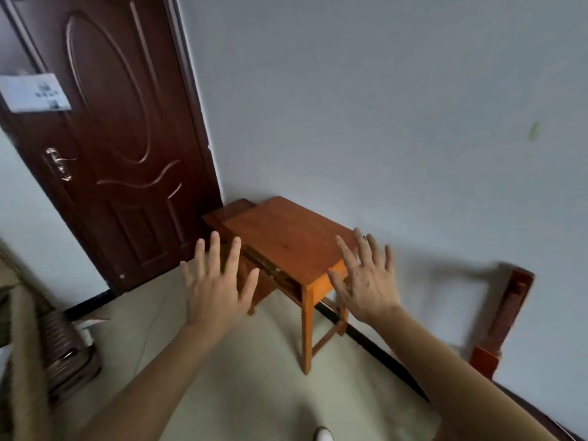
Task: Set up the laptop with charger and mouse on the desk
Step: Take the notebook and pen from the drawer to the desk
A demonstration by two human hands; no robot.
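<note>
1. the desk [286,237] stands just below frame centre, its back edge along the wall [381,106] and the door [121,138] at its 10 o'clock.
2. its top is a flat rectangle of smooth orange-brown wood with a faint sheen.
3. under the top an open shelf [273,272] faces 7 o'clock. its inside is dark, and what lies in it cannot be told.
4. the legs [306,332] are thin and square, joined low down by cross rails.
5. the left hand [216,291] hangs in the air at the desk's 7 o'clock, back to the camera. its fingers are straight and spread wide, and it holds nothing.
6. the right hand [366,281] is raised in front of the desk's near right corner, at 4 o'clock. its fingers are fanned out, slightly blurred, and it holds nothing.
7. a low piece [229,211] of the same wood sits just behind the desk at 10 o'clock.
8. the door is dark brown and glossy, with a carved oval panel and curved mouldings. it has a metal handle [59,163] and a white paper [33,92] stuck on it.
9. the wall is pale grey and matt, with black skirting [375,342] at its foot. the floor [254,377] is pale and smooth.
10. a ribbed tube [62,345] of metal lies at the frame's 8 o'clock.
11. a red-brown wooden post [506,316], blurred, leans by the wall at 4 o'clock.
12. a white shoe tip [323,434] shows at 6 o'clock.
</note>
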